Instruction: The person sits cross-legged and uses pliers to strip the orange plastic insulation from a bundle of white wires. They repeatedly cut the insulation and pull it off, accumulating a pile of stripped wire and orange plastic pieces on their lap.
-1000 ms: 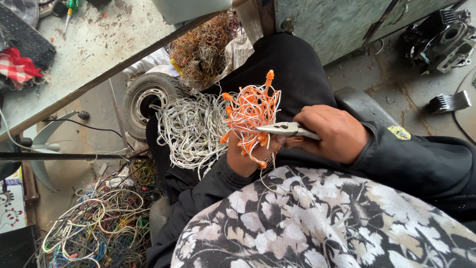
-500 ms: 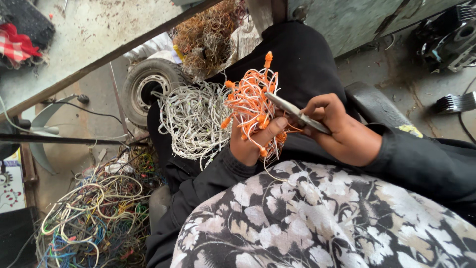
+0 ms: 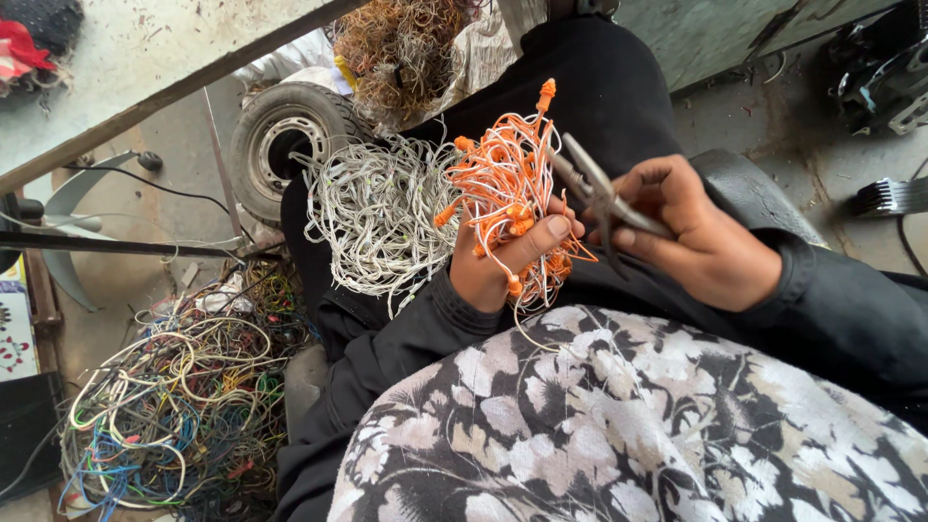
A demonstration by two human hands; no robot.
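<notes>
Orange wire tangle [image 3: 503, 184] is pinched under the thumb of the left hand [image 3: 503, 266] over the lap, beside a white wire bundle [image 3: 377, 217]. Metal pliers [image 3: 599, 193] are gripped in the closed right hand [image 3: 701, 237]. A small tyre [image 3: 280, 135] and mixed coloured cables [image 3: 174, 406] are seen lower left.

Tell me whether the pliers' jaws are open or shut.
Shut, it seems: the pliers in the right hand taper to one point, no gap visible, beside the orange wire bundle.

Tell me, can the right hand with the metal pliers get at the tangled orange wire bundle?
Probably yes. The right hand holds the metal pliers right beside the tangled orange wire bundle, which the left hand holds up; nothing sits between them.
</notes>
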